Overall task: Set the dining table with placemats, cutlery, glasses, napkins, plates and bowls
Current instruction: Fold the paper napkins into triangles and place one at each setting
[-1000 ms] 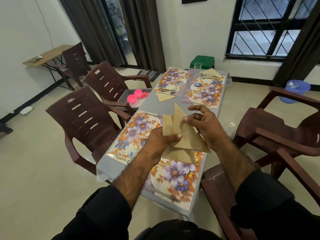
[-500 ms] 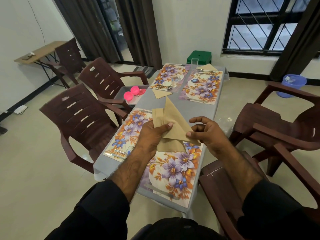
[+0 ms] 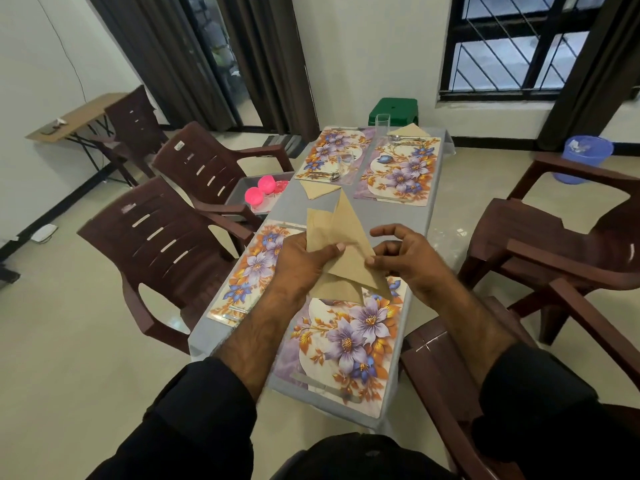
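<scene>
The person stands at the 6 o'clock end of the table [image 3: 420,216], both forearms out over it in dark sleeves. The left hand [image 3: 301,261] holds a stack of tan napkins [image 3: 320,230] above the near placemats, its thumb pressed across the top sheet and the fingers curled beneath, so that grip is clamped on the stack. The topmost napkin [image 3: 349,251] is folded to a triangle whose point aims toward 12 o'clock. The right hand [image 3: 407,261] pinches the triangle's right edge between thumb and forefinger, the other fingers loosely curled above it. Under the hands lies the near right placemat [image 3: 346,344], printed with purple and orange flowers, and at about 9 o'clock from it sits the near left placemat [image 3: 252,268], partly hidden by the left wrist. Toward 12 o'clock two more placemats lie side by side: the far left placemat [image 3: 329,150] carries cutlery [image 3: 322,176] and a clear glass [image 3: 346,162], with a folded napkin [image 3: 318,190] just below its near edge; the far right placemat [image 3: 401,171] has a second folded napkin [image 3: 410,130], spoons and a tall glass [image 3: 382,124] at its far edge. At 10 o'clock a grey tray [image 3: 242,187] with pink bowls [image 3: 260,190] rests on a brown plastic chair [image 3: 207,168], touching the table's side. More brown chairs stand at 9 and 3 o'clock, a green stool [image 3: 394,110] beyond the table's far end, and a blue bin [image 3: 583,157] at 2 o'clock.
</scene>
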